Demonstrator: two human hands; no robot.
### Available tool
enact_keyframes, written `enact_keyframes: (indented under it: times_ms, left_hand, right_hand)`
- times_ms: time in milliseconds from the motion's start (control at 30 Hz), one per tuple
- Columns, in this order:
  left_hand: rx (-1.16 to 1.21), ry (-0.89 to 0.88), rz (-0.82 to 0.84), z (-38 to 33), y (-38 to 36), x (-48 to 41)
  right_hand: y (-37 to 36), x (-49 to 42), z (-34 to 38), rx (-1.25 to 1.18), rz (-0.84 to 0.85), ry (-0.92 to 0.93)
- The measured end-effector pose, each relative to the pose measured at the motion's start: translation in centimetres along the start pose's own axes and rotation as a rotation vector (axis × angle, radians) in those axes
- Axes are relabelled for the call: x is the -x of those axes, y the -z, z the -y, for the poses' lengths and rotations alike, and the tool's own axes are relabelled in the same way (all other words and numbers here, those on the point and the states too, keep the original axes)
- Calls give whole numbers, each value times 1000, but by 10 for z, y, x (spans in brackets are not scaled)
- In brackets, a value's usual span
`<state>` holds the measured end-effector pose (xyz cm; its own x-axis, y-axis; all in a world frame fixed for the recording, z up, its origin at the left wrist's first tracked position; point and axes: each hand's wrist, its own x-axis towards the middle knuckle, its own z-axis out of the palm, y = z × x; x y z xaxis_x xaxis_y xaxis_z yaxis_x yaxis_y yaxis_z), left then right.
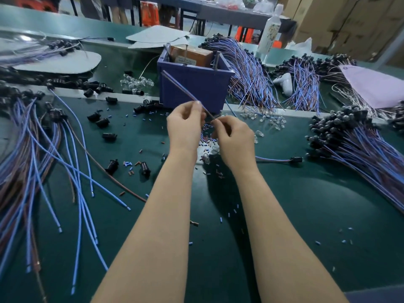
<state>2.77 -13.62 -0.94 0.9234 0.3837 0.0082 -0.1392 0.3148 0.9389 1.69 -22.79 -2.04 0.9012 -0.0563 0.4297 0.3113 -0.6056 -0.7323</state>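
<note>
Pinching a thin blue-and-brown wire (179, 85) in both hands, I hold it above the green tabletop (284, 204), on the near side of the blue bin (207, 88). My left hand (184, 125) grips it with curled fingers. My right hand (235, 141) pinches its near end, whose tip looks too blurred to make out. Wire bundles (32, 149) lie far left, and clear bulbs (273, 122) sit right of the bin.

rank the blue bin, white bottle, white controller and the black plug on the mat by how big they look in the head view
1. blue bin
2. white bottle, though it stands farther back, so its true rank is unsure
3. white controller
4. black plug
</note>
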Motion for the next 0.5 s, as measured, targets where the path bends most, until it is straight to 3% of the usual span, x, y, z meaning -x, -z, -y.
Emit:
enact_keyframes:
  times_ms: [133, 500]
  left_hand:
    - [-241, 38, 190, 7, -4, 5]
    - [-358, -92, 69, 11, 0, -2]
  right_hand:
    - [-4, 1, 0, -149, -11, -86]
    - [-8, -5, -6, -372, -164, -310]
